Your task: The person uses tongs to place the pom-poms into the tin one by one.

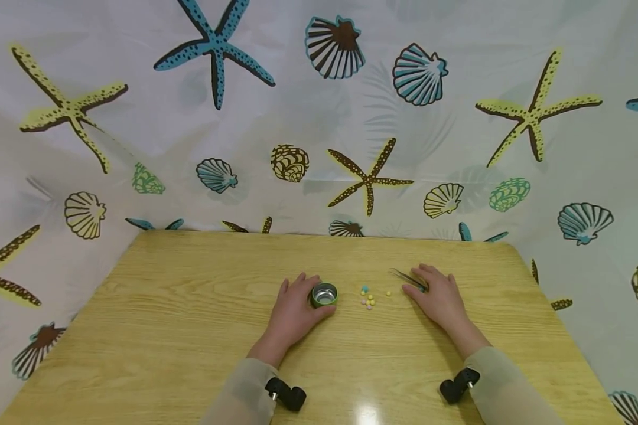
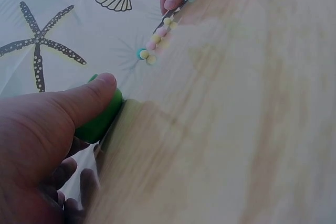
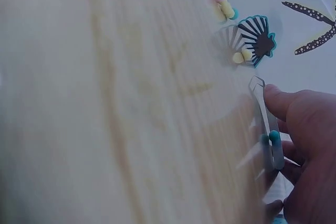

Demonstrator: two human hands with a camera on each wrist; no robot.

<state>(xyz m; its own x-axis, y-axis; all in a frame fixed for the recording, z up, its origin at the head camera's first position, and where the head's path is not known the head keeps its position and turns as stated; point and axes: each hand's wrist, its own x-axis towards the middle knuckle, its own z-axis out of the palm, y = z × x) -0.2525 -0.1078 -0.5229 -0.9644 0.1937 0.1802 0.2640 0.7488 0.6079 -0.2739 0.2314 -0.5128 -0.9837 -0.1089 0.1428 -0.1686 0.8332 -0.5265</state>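
Note:
My left hand [image 1: 296, 308] rests on the wooden table [image 1: 191, 330], with its thumb and fingers curled round a small green container [image 1: 324, 294] that has a shiny metal inside. In the left wrist view the thumb [image 2: 86, 103] presses the green container [image 2: 103, 120]. A little heap of small coloured beads [image 1: 368, 298] lies just right of it, with one yellow bead [image 1: 389, 293] apart. My right hand [image 1: 437, 295] lies low over thin metal tweezers [image 1: 406, 277]. In the right wrist view the tweezers [image 3: 265, 121] sit between my thumb and fingers, tips toward the beads [image 3: 224, 4].
A cloth printed with starfish and shells [image 1: 351, 118] hangs round the back and both sides of the table. Black wrist camera mounts [image 1: 286, 393] sit on both sleeves near the front edge.

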